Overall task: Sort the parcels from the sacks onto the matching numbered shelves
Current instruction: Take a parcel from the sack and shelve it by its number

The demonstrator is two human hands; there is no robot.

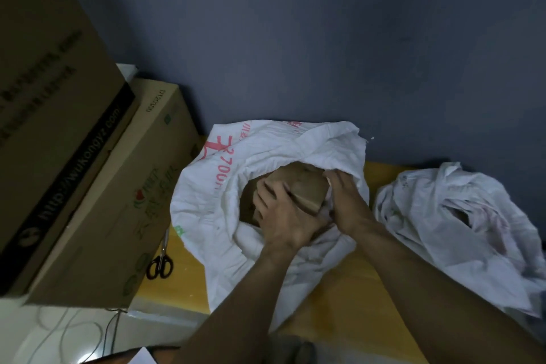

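Left hand [283,217]: grip curled round brown parcel [307,189] in open sack [206,201].
Right hand [347,204]: grip clasping parcel's 3 o'clock edge.
Second sack [461,216]: crumpled, 3 o'clock.

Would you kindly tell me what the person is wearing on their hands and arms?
Nothing shows: the left hand and right hand are ungloved, with no ring, watch or bracelet visible; the left forearm and right forearm are bare, no sleeve in view.
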